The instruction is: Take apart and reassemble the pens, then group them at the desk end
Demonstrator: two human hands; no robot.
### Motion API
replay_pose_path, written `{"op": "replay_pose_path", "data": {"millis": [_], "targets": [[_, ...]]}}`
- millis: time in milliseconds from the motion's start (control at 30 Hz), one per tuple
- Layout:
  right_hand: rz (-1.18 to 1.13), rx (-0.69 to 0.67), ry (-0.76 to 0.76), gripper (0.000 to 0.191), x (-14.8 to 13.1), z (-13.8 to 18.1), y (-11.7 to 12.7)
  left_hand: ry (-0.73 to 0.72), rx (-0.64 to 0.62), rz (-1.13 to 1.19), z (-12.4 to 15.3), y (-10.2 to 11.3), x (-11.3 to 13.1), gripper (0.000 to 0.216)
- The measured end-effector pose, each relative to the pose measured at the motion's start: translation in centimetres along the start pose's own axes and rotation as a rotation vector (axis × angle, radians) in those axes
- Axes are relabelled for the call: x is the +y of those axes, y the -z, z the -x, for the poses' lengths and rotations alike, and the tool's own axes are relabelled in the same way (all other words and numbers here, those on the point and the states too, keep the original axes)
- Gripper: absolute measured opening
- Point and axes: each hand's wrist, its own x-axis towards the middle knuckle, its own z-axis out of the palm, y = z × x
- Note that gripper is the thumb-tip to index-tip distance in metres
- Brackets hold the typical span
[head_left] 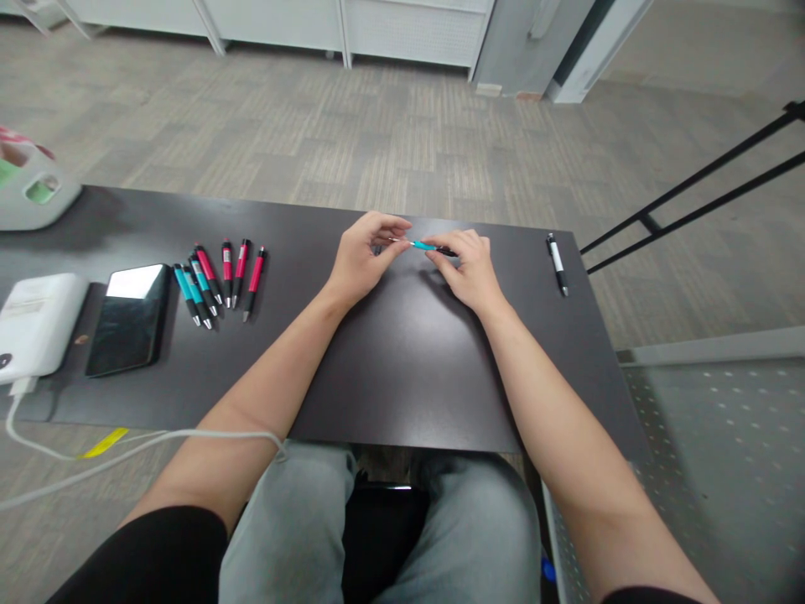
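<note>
A teal and black pen [423,246] is held level between my two hands, just above the table near its far edge. My right hand [466,267] is closed around the black part, thumb and fingers pinching it. At the pen's other end, my left hand [365,258] pinches a thin part between thumb and fingertips; its fingers largely hide it, and whether it is joined to the barrel I cannot tell. To the left lie several teal pens [196,289] and several red pens [255,283], side by side. A white and black pen [557,264] lies alone at the right.
A dark table [408,377] stands over my knees. Left on it are a black phone [129,319], a white box-shaped device [41,323] with a white cable [189,434] passing my left forearm, and a pale plastic container [54,197]. Black metal bars [698,184] stand beyond the right edge.
</note>
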Motion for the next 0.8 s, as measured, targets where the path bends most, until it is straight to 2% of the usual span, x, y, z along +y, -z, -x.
{"op": "replay_pose_path", "data": {"millis": [267, 400, 500, 600, 700, 800], "targets": [[-0.035, 0.040, 0.145, 0.035, 1.1, 0.1, -1.3, 0.014, 0.014, 0.232, 0.0, -0.9, -2.3, 0.047], [-0.137, 0.088, 0.150, 0.038, 1.5, -0.1, -1.7, -0.041, 0.059, 0.202, -0.3, -0.4, -2.3, 0.063], [-0.272, 0.123, 0.113, 0.046, 1.9, -0.3, -2.0, -0.047, 0.114, 0.044, -0.5, 0.8, -2.2, 0.052], [-0.388, 0.159, 0.050, 0.055, 2.2, -0.5, -2.4, 0.038, 0.126, -0.201, -0.2, 1.6, -2.2, 0.031], [-0.448, 0.185, -0.006, 0.062, 2.4, -0.7, -2.7, 0.098, 0.069, -0.405, 0.4, 1.5, -2.3, 0.018], [-0.493, 0.190, -0.022, 0.064, 2.3, -0.7, -2.7, 0.075, -0.008, -0.498, 0.9, 1.0, -2.3, 0.014]]}}
